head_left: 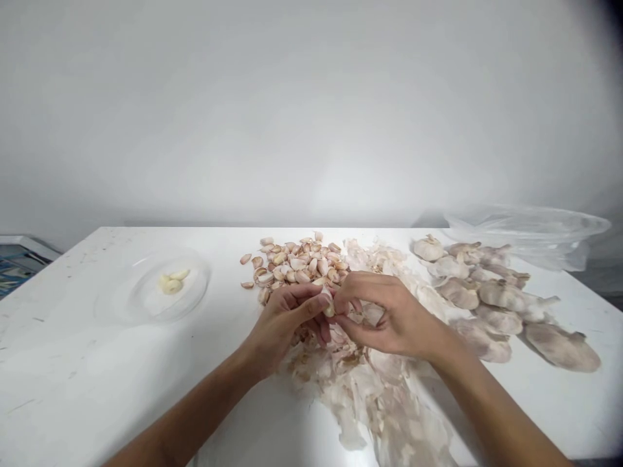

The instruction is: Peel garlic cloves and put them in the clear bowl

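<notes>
My left hand [285, 318] and my right hand [389, 318] meet above the white table, both pinching a small garlic clove [328, 303] between thumbs and fingertips. Most of the clove is hidden by my fingers. Directly under and around my hands lies a pile of papery garlic skins [370, 402]. A heap of pink-streaked unpeeled cloves [292, 266] sits just beyond my left hand. Whole garlic bulbs [501, 295] lie to the right of my right hand. Several peeled cloves [171, 283] rest on a clear glass plate [146, 292] at the left.
The white table [63, 363] is scuffed and its far edge meets a pale wall. A crumpled clear plastic bag [525, 230] lies at the far right corner. A blue patterned object [19, 269] shows beyond the table's left edge.
</notes>
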A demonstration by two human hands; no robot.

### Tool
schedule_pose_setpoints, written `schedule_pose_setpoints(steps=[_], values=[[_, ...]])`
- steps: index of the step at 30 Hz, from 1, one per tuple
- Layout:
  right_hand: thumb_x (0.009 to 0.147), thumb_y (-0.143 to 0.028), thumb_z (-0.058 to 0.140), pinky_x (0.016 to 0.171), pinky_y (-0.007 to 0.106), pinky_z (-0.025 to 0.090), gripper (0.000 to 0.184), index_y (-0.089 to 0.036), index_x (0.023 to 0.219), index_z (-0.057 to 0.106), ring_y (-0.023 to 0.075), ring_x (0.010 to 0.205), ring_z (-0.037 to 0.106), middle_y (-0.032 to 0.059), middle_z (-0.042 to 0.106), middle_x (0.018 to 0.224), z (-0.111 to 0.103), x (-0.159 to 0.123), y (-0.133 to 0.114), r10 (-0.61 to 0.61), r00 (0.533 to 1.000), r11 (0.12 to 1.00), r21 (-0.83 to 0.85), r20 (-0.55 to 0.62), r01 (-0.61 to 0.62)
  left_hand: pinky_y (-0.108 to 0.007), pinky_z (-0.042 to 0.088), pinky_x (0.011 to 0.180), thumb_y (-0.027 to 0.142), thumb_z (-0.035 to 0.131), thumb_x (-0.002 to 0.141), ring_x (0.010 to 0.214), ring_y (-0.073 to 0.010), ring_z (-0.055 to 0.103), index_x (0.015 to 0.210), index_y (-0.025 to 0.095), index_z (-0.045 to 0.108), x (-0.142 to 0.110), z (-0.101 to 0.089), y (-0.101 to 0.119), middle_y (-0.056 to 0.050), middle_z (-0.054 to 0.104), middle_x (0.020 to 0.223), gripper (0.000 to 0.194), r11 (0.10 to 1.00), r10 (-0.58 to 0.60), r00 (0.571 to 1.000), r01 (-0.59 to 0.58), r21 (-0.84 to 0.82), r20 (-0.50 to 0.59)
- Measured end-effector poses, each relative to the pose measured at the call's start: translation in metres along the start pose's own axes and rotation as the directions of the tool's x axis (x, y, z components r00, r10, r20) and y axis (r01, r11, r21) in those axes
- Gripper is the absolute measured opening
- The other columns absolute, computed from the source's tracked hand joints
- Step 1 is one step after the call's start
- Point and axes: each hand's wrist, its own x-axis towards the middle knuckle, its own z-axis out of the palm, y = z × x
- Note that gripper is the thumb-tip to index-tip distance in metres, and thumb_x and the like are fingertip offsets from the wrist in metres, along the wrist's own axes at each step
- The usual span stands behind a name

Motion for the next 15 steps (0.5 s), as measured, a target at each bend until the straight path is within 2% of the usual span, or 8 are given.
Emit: schedule_pose_setpoints(steps=[4,7,9,11,13,15], values=[[0.084,-0.008,0.065,0.069,0.027,0.049,0.017,-0.022,0.094,0.062,0.0135,0.075,0.060,-0.0015,0.065,0.082,0.006,0.001,-0.001,-0.011,0.999,1.000,-0.014,-0.049,0.010,-0.018,0.050,0.054,0.034,0.071,0.093,0.054,-0.0101,0.062,0.081,0.015,0.073,0.000,0.000,0.001,-0.003,0.067,0.062,0.022,0.999,0.017,1.000,-0.017,-0.031,0.015],[0.079,-0.008,0.063,0.063,0.025,0.043,0.016,-0.022,0.084,0.057,0.0117,0.066,0.053,-0.0046,0.055,0.072,0.005,0.000,0.000,0.016,0.996,0.998,-0.060,-0.088,-0.021,-0.019,0.051,0.056,0.035,0.068,0.095,0.057,-0.0100,0.063,0.098,0.018,0.076,-0.001,0.001,0.003,-0.002,0.068,0.068,0.019,0.997,0.050,0.999,-0.050,-0.062,-0.007],[0.080,-0.009,0.059,0.058,0.025,0.038,0.017,-0.022,0.072,0.050,0.0104,0.058,0.045,-0.0063,0.046,0.063,0.001,-0.001,0.002,0.081,0.993,0.989,-0.121,-0.084,-0.091,-0.021,0.053,0.060,0.035,0.068,0.095,0.062,-0.0109,0.065,0.111,0.021,0.075,-0.001,0.001,0.005,-0.001,0.070,0.076,0.022,0.991,0.125,0.991,-0.128,-0.045,-0.055],[0.088,-0.013,0.056,0.054,0.025,0.036,0.027,-0.021,0.063,0.047,0.0093,0.050,0.040,-0.0067,0.043,0.055,-0.005,-0.003,0.004,0.198,0.980,0.959,-0.199,-0.036,-0.201,-0.022,0.055,0.063,0.034,0.069,0.095,0.066,-0.0118,0.067,0.116,0.022,0.075,-0.001,0.002,0.005,-0.001,0.069,0.079,0.025,0.975,0.222,0.968,-0.222,0.015,-0.116],[0.093,-0.018,0.057,0.054,0.026,0.039,0.027,-0.020,0.066,0.059,0.0091,0.048,0.046,-0.0048,0.056,0.057,-0.009,-0.003,0.006,0.299,0.954,0.927,-0.239,0.007,-0.289,-0.023,0.055,0.065,0.034,0.068,0.096,0.067,-0.0118,0.067,0.119,0.023,0.074,0.000,0.001,0.004,0.000,0.069,0.075,0.026,0.953,0.296,0.941,-0.281,0.112,-0.163],[0.095,-0.021,0.061,0.056,0.026,0.045,0.015,-0.021,0.085,0.073,0.0112,0.055,0.059,-0.0004,0.073,0.076,-0.009,-0.002,0.005,0.346,0.938,0.922,-0.180,-0.005,-0.342,-0.022,0.055,0.068,0.033,0.066,0.097,0.067,-0.0112,0.066,0.122,0.023,0.074,0.000,0.000,0.001,0.001,0.069,0.070,0.028,0.927,0.346,0.917,-0.301,0.225,-0.198]])
